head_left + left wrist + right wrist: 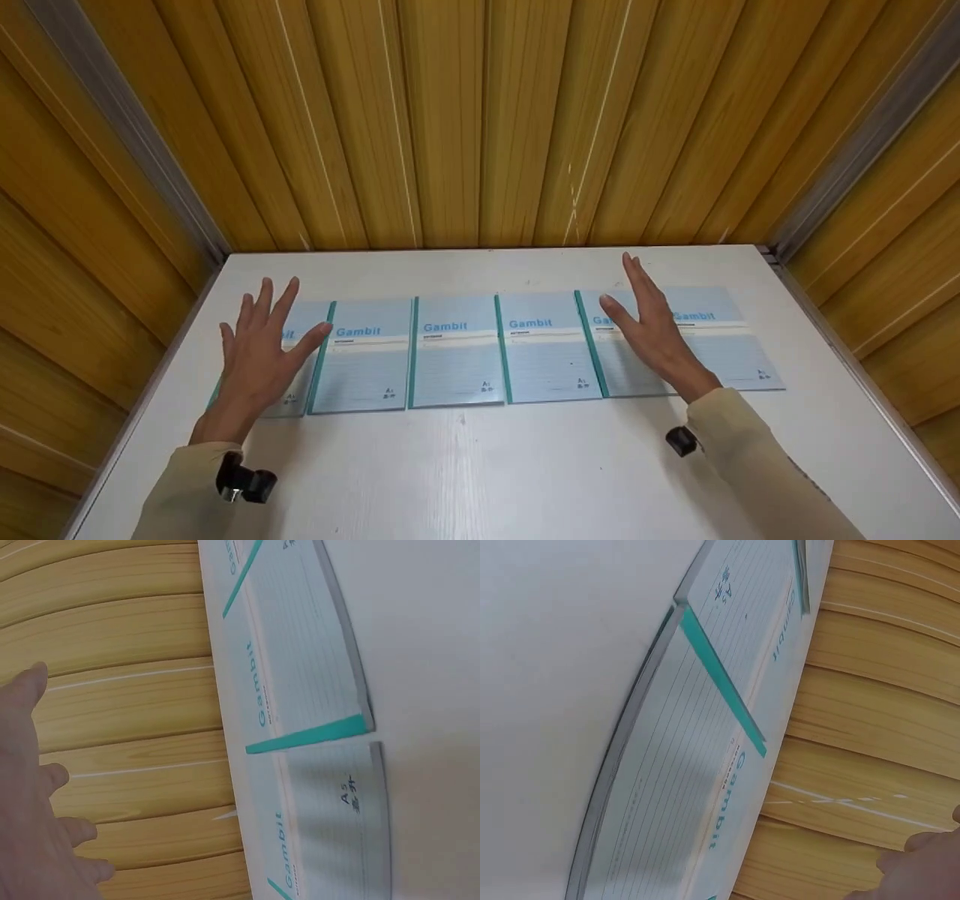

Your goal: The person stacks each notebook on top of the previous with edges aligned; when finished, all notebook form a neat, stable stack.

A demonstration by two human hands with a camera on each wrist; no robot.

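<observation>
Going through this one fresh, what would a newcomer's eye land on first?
Probably the row of pale blue notebooks laid side by side across the white table. Next come the two open hands: the left hand over the row's left end, the right hand over its right part. Behind it all, the yellow-brown wood-look wall fills the top of the head view.

Soft shadows, hazy wrist views
</observation>
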